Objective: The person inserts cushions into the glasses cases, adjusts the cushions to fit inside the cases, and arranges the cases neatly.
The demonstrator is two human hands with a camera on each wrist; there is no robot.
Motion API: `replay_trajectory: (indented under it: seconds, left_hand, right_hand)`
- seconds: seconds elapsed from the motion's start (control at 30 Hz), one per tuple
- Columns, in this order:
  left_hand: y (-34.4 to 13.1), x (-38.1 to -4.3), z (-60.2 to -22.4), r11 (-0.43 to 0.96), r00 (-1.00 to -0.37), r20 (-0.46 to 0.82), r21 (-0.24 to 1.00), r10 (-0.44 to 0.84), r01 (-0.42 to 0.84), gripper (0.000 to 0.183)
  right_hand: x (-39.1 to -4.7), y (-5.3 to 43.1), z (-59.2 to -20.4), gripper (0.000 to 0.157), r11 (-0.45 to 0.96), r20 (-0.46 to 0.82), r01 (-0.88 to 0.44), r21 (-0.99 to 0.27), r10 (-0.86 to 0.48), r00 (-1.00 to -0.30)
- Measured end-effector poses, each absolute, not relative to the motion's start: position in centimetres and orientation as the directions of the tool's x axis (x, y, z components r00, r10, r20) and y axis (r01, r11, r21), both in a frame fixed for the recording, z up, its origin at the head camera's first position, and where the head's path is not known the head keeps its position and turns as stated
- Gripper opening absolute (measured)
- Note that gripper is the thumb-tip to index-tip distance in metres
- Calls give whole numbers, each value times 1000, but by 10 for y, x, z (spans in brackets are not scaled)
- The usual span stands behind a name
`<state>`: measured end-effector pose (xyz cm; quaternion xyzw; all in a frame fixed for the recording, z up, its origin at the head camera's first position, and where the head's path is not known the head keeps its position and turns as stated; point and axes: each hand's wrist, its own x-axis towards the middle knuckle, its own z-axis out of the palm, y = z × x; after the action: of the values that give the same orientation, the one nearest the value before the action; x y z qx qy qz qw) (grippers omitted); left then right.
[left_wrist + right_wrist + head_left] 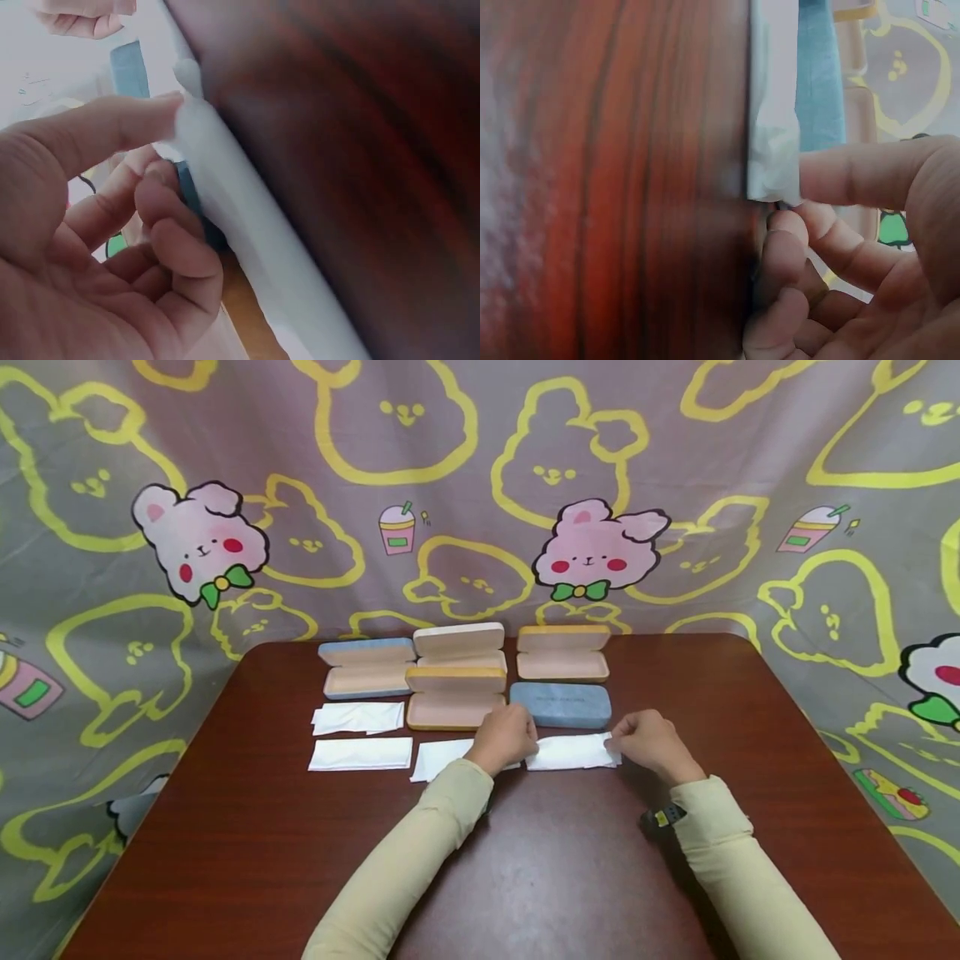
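Note:
A folded white cloth (566, 752) lies at the right end of the front row on the table. My left hand (504, 737) pinches its left end between thumb and forefinger, the other fingers curled. At the right end, my right hand (654, 743) pinches the cloth's corner; in the right wrist view that end of the cloth (774, 161) looks bunched. Just behind lies a closed blue glasses case (561, 705). Partly hidden by my left hand is a second folded white cloth (441, 760).
Two more folded white cloths, one at the front left (360, 754) and one behind it (358, 717), lie flat. Open cases stand behind: blue (367, 678), white (459, 639), a near yellow one (455, 710) and a far yellow one (562, 666). A patterned curtain (480, 485) hangs beyond the table.

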<state>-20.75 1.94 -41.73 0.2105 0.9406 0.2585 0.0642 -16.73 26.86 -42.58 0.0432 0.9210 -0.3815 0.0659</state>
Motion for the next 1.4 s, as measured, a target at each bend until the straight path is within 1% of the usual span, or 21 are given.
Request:
replay_trajectory:
  seconds: [0.13, 0.23, 0.33, 0.47, 0.5, 0.63, 0.77, 0.93, 1.13, 1.3, 1.4]
  left_hand:
    - [19, -207, -413, 711, -893, 35, 592, 448, 380, 24]
    - [16, -206, -410, 630, -895, 27, 701, 445, 335, 20]
    - [11, -205, -411, 540, -901, -28, 808, 434, 235, 14]
    - [2, -205, -414, 409, -902, -127, 910, 412, 58, 2]
    - [0, -205, -415, 368, -901, -145, 930, 410, 18, 2]
    - [-8, -208, -419, 205, -887, -214, 969, 410, -139, 16]
    - [-19, -208, -418, 129, -881, -244, 969, 406, -209, 22]
    - [-39, -210, -409, 88, -888, -257, 966, 382, -242, 25]
    - [-70, -215, -398, 93, -925, -236, 972, 298, -217, 22]
    - [-93, -218, -394, 121, -944, -228, 971, 240, -204, 24]
    - [-104, -218, -391, 148, -944, -238, 967, 229, -208, 27]
  right_hand:
    - [-163, 272, -421, 13, 625, -145, 128, -770, 24, -989]
    - [-158, 275, -417, 13, 578, -122, 117, -808, 30, -992]
    - [-153, 276, -415, 14, 531, -108, 112, -840, 39, -993]
    - [-150, 274, -411, 15, 455, -98, 106, -884, 39, -994]
    - [-150, 272, -410, 16, 438, -97, 104, -893, 38, -995]
    - [-151, 265, -402, 19, 378, -88, 88, -921, 18, -996]
    - [-151, 255, -393, 21, 355, -69, 56, -933, -22, -997]
    - [-156, 238, -381, 23, 300, -43, 23, -954, -58, -997]
    - [-173, 208, -377, 26, 203, -24, 6, -979, -85, -996]
    - [-186, 184, -381, 29, 196, -48, 30, -980, -88, -995]
    - [-192, 173, -384, 36, 194, -71, 52, -980, -90, -993]
